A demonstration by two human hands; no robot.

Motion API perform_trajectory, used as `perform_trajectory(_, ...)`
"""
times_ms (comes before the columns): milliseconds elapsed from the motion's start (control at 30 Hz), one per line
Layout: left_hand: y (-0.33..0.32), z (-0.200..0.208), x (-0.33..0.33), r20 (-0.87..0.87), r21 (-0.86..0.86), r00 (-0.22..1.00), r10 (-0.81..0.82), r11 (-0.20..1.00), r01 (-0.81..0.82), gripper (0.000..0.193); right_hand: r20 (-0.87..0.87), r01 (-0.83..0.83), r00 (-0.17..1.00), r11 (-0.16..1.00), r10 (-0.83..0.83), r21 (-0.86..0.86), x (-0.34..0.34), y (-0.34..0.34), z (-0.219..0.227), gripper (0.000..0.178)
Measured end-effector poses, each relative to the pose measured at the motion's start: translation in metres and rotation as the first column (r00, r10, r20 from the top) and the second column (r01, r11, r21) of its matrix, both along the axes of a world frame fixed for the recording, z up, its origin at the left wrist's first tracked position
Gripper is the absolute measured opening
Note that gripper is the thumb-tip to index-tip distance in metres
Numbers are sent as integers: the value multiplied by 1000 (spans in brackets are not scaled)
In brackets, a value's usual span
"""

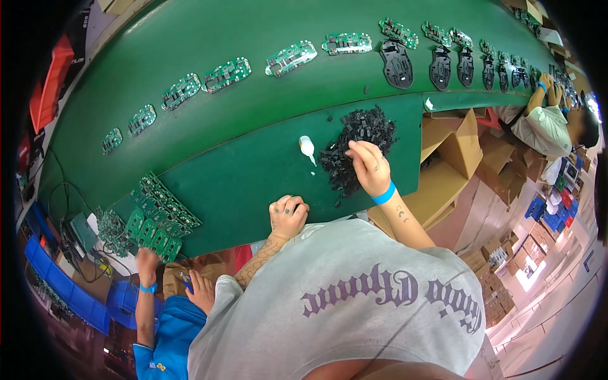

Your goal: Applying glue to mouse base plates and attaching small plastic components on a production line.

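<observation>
My right hand [369, 168], with a blue wristband, reaches over a heap of small black plastic pieces [370, 126]. Its fingers are pinched together at the near side of the heap, and what is between them is too small to tell. My left hand [289, 216] rests at the table's near edge with the fingers curled in; their undersides are hidden. Between and beyond my hands, a small white squeeze bottle [306, 145] with a narrow tip lies on the green mat [253, 171]. A tiny white bit lies by its tip.
Green circuit boards [228, 74] line the raised green bench, with black mouse-shaped shells [397, 65] below some at right. At left, a co-worker's hand [147, 266] touches a board panel [152, 237]. Another person [544, 126] works far right. Cardboard boxes [453, 149] stand beside the table.
</observation>
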State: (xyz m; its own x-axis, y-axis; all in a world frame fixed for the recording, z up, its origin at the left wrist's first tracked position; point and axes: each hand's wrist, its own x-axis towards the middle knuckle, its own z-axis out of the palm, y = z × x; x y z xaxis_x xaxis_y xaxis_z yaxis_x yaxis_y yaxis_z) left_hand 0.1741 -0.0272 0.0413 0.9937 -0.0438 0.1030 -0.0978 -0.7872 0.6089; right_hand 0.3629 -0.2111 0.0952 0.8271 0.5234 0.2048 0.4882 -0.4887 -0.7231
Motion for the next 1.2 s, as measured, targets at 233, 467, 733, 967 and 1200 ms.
perform_trajectory(233, 2, -1, -3, 11, -15, 1000, 14, 1000, -14, 19, -61, -155, 986, 988, 155, -5, 7, 10, 17, 51)
perform_trajectory(467, 2, -3, -5, 11, -18, 1000, 12, 1000, -12, 19, -624, 391, 766, 882, -153, 264, 32, 23, 21, 26)
perform_trajectory(733, 3, -4, -8, 14, -1, 1000, 8, 1000, -8, 20, -406, 523, 750, 844, -522, -119, 114, 8, -13, 25)
perform_trajectory(967, -7, -10, -4, 60, 42, 998, -9, 999, 7, 17, -394, 404, 835, 914, -383, -33, 111, -9, -9, 13)
perform_trajectory(1200, 0, -2, -6, 49, 86, 999, -16, 996, 12, 17, -495, 170, 856, 985, -150, -5, 162, -12, 47, 22)
